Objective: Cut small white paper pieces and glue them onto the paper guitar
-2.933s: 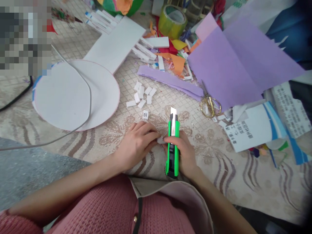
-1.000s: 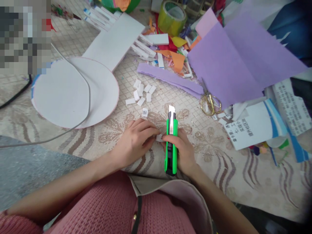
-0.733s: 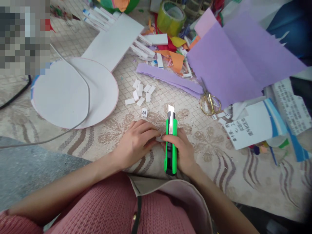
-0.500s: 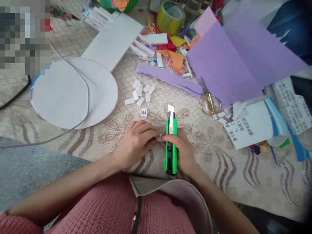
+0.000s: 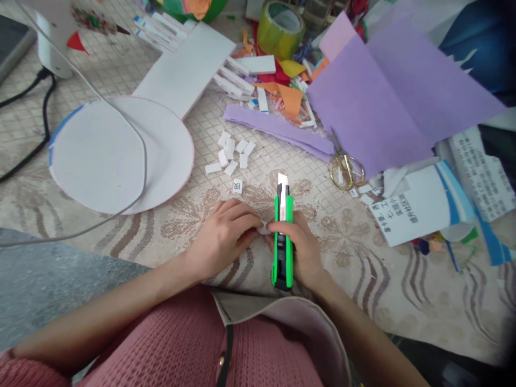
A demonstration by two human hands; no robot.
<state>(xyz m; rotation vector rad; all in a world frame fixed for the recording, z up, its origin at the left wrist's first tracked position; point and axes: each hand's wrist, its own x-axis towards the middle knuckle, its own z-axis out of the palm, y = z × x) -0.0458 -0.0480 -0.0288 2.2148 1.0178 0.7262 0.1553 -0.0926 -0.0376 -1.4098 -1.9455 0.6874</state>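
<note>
A green utility knife (image 5: 284, 242) with its blade out and pointing away from me is held in my right hand (image 5: 307, 250), the fingers wrapped around it. My left hand (image 5: 226, 234) is closed, its fingertips pinching a small white piece (image 5: 264, 229). The right fingertips also meet that piece, which is mostly hidden between the hands. Just beyond lie several small white rectangles (image 5: 229, 153) in a loose cluster. Closer to my hands is one white piece with a printed character (image 5: 237, 186).
A white oval board (image 5: 100, 156) with a grey cable across it lies left. Gold-handled scissors (image 5: 347, 171) rest beside purple sheets (image 5: 374, 102) at right. A folded purple strip (image 5: 278, 129), colored scraps (image 5: 290, 99) and a tape roll (image 5: 281, 29) sit farther back.
Both hands stay in almost the same place, still holding the knife and the small white piece. The view has shifted very slightly.
</note>
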